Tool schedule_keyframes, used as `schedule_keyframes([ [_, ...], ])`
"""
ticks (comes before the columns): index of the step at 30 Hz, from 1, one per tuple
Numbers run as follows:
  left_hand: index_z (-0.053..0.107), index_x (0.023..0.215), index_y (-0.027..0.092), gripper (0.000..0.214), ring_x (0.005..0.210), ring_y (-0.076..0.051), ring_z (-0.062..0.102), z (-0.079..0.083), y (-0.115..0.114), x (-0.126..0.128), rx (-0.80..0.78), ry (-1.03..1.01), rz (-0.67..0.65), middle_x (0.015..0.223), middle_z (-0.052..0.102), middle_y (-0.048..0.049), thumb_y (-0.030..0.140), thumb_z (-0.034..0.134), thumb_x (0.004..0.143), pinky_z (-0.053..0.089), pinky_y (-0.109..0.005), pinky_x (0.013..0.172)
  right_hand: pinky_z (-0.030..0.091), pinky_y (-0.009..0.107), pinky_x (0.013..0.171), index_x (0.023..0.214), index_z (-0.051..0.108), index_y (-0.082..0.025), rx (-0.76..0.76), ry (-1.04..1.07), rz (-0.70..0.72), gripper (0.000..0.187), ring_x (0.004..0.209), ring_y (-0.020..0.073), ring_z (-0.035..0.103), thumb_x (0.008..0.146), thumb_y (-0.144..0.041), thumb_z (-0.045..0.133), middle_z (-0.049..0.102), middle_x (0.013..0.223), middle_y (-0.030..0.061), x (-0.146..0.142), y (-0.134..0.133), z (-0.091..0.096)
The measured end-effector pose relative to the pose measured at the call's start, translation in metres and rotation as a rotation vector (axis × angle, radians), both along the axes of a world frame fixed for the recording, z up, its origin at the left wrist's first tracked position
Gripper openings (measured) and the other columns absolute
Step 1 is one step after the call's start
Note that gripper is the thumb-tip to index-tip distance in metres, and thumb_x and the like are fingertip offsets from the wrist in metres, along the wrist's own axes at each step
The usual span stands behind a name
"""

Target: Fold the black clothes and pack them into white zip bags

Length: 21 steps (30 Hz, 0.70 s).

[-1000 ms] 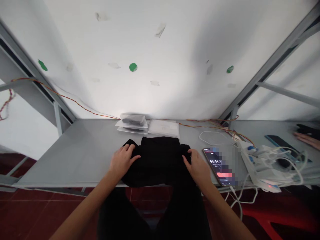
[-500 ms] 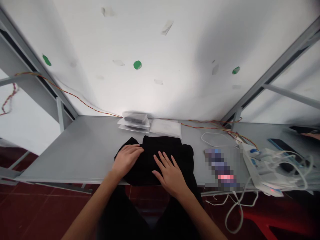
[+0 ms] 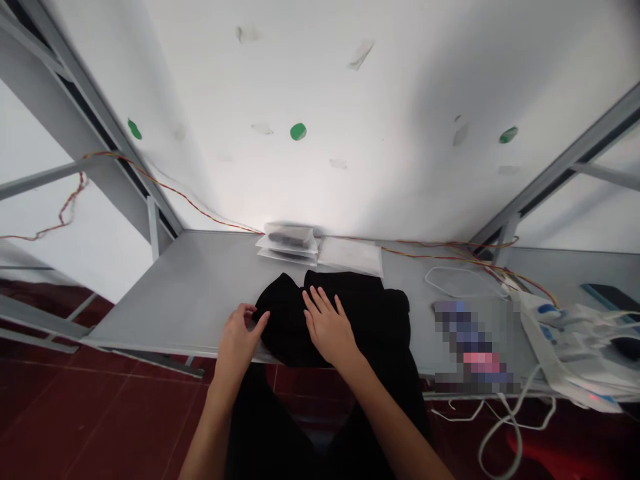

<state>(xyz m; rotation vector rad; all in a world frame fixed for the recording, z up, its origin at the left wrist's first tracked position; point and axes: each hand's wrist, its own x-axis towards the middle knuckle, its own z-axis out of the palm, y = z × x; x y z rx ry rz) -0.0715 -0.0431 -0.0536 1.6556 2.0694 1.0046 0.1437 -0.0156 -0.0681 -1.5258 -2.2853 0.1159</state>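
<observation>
A folded black garment [image 3: 370,317] lies on the grey shelf, close to its front edge. My right hand [image 3: 330,330] rests flat on the middle of the cloth, fingers stretched out. At the garment's left edge, my left hand [image 3: 240,340] is curled, its thumb over the cloth and its fingertips at the border. The fold between them is partly hidden. Just behind the garment lie a small stack of pale plastic packets [image 3: 289,243] and a flat white packet [image 3: 350,255].
On the right are a phone-like object [image 3: 467,340], blurred out, a white power strip [image 3: 555,347] with plugs and cables, and a loop of white cord [image 3: 463,281]. Twisted red-yellow wire [image 3: 200,201] runs along the white back panel [image 3: 350,93]. Grey metal posts frame both sides.
My left hand has moved from the top of the garment to its left edge and curled there. The right hand has slid left across the cloth. The view has turned slightly left.
</observation>
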Motion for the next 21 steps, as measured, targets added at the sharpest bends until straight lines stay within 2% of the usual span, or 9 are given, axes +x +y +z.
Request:
schedule_keyframes([
  [3, 0.058, 0.094, 0.023, 0.036, 0.094, -0.031, 0.065, 0.001, 0.001, 0.003, 0.060, 0.061, 0.017, 0.096, 0.066, -0.0088, 0.059, 0.056, 0.089, 0.052, -0.048, 0.092, 0.029, 0.056, 0.124, 0.157, 0.042, -0.022, -0.003, 0.008, -0.015, 0.051, 0.155, 0.0256, 0.033, 0.108, -0.027, 0.033, 0.040, 0.164, 0.0065, 0.000, -0.001, -0.003],
  [7, 0.058, 0.102, 0.022, 0.038, 0.104, -0.035, 0.064, -0.001, -0.003, 0.009, 0.068, 0.090, 0.049, 0.104, 0.067, -0.0116, 0.058, 0.056, 0.090, 0.050, -0.054, 0.096, 0.029, 0.056, 0.124, 0.157, 0.042, -0.023, 0.020, 0.031, -0.017, 0.051, 0.154, 0.0251, 0.034, 0.108, -0.028, 0.032, 0.040, 0.164, 0.0058, 0.000, -0.001, -0.004],
  [11, 0.055, 0.117, 0.024, 0.041, 0.115, -0.034, 0.065, 0.001, -0.011, 0.016, 0.064, -0.096, 0.025, 0.119, 0.069, -0.0117, 0.053, 0.063, 0.088, 0.052, -0.052, 0.098, 0.032, 0.054, 0.123, 0.157, 0.043, -0.021, 0.012, 0.053, -0.005, 0.051, 0.153, 0.0262, 0.037, 0.107, -0.026, 0.032, 0.043, 0.162, 0.0077, 0.000, 0.001, -0.005],
  [16, 0.054, 0.127, 0.027, 0.048, 0.122, -0.026, 0.065, 0.001, -0.011, 0.019, 0.219, -0.415, -0.050, 0.126, 0.067, -0.0094, 0.044, 0.070, 0.084, 0.051, -0.046, 0.107, 0.031, 0.054, 0.124, 0.157, 0.043, -0.016, 0.008, 0.065, -0.006, 0.052, 0.153, 0.0267, 0.037, 0.107, -0.025, 0.032, 0.042, 0.162, 0.0088, 0.000, 0.003, -0.008],
  [19, 0.052, 0.135, 0.024, 0.073, 0.115, -0.029, 0.068, -0.001, -0.005, 0.012, 0.123, -0.449, 0.020, 0.128, 0.064, -0.0138, 0.050, 0.079, 0.073, 0.056, -0.048, 0.098, 0.031, 0.053, 0.124, 0.157, 0.043, -0.016, 0.015, 0.082, -0.008, 0.052, 0.153, 0.0257, 0.036, 0.107, -0.027, 0.032, 0.042, 0.162, 0.0083, 0.000, 0.002, -0.008],
  [21, 0.051, 0.138, 0.021, 0.084, 0.103, -0.029, 0.071, -0.002, -0.001, 0.005, -0.008, -0.451, 0.030, 0.117, 0.067, -0.0135, 0.056, 0.082, 0.068, 0.057, -0.048, 0.093, 0.031, 0.053, 0.124, 0.156, 0.043, -0.017, 0.020, 0.093, -0.008, 0.051, 0.153, 0.0249, 0.036, 0.108, -0.028, 0.031, 0.043, 0.162, 0.0077, 0.000, 0.001, -0.008],
])
